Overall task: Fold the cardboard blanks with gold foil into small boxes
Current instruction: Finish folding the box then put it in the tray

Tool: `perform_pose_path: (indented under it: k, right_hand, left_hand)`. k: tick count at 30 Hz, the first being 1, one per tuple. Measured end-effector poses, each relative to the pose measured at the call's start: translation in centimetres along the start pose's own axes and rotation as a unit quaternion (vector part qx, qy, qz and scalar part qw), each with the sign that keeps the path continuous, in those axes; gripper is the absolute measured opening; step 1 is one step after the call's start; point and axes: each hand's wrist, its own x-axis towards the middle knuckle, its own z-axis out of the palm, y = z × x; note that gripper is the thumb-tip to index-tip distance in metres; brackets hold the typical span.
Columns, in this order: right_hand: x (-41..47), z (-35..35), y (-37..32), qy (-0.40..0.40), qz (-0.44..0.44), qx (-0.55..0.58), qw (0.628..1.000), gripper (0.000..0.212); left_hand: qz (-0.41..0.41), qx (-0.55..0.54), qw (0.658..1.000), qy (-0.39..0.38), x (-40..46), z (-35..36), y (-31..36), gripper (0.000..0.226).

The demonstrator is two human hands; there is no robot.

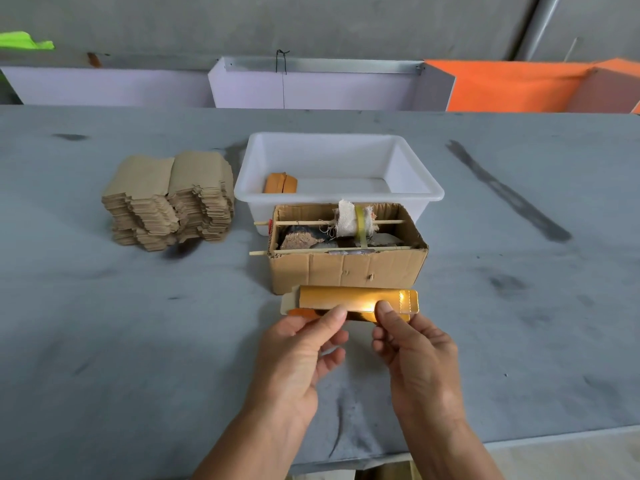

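Both hands pinch one blank [349,301]: left hand [298,355] and right hand [412,348] grip its near edge. Its shiny gold foil faces up, long and part-folded, pale flap at left.

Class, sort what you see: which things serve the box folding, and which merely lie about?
Job: gold foil blank, pinched by left hand and right hand; stack of blanks; folded box in white tub.

Lying about: brown carton with cloth roll; grey table.
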Motion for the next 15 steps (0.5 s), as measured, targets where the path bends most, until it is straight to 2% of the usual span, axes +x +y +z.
perform_pose_path:
  k: [7, 15]
  right_hand:
    - [-0.4, 0.4, 0.1, -0.004, 0.007, -0.003, 1.0, 0.016]
    - [-0.1, 0.2, -0.3, -0.054, 0.022, -0.038, 0.998, 0.009]
  left_hand:
    - [-0.04, -0.076, 0.996, 0.027, 1.0, 0.2, 0.0, 0.01]
    - [0.016, -0.06, 0.996, 0.056, 1.5, 0.0, -0.1, 0.009]
